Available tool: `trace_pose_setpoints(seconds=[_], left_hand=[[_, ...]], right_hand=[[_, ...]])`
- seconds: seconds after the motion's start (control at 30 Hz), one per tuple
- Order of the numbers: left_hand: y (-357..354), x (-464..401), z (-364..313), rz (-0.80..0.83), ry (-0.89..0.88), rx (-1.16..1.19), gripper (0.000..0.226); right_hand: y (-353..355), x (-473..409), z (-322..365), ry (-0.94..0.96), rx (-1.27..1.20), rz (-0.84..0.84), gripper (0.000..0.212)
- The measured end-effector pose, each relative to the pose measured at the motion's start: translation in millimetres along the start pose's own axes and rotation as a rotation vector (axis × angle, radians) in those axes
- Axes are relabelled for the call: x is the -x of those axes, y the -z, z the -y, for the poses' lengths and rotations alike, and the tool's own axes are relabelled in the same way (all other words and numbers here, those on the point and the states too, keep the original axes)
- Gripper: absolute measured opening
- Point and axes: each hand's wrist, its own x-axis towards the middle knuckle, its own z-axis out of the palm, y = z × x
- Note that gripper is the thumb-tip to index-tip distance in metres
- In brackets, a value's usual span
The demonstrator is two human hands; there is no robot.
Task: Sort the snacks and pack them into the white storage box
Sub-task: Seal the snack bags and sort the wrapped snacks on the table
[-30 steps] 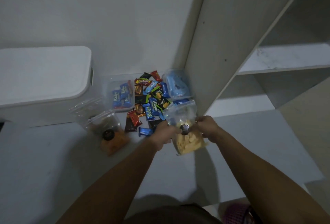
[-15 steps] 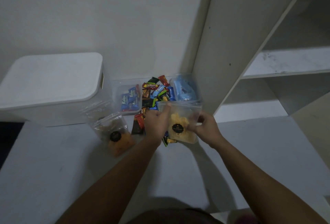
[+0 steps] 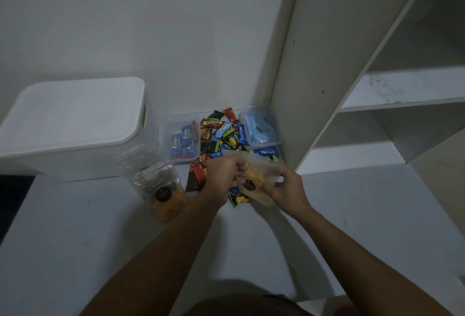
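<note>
Hands, left and right, grip a clear chip bag at frame centre, probably sealing it; next, the lidded white storage box, upper left, needs opening.

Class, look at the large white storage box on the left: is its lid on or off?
On. The flat white lid covers the whole top of the white plastic storage box, so nothing inside it shows.
</note>
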Motion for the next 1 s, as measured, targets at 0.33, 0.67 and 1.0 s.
trace_pose_setpoints(seconds=[0.33,0.67,1.0], left_hand=[[0.1,3.1,1.9,0.040,-0.092,-0.108,0.008],[-3.8,17.5,3.1,0.110,-0.139,-0.255,0.022],[2.6,18.2,-9.6,-0.115,-0.702,-0.435,0.043]], right_hand=[[40.3,-20.7,48.1,-0.188,-0.164,0.217,0.016],[42.1,-31.1,57.0,0.005,0.397,-0.053,0.017],[65.2,-34.7,81.8,0.181,0.361,0.016,0.010]])
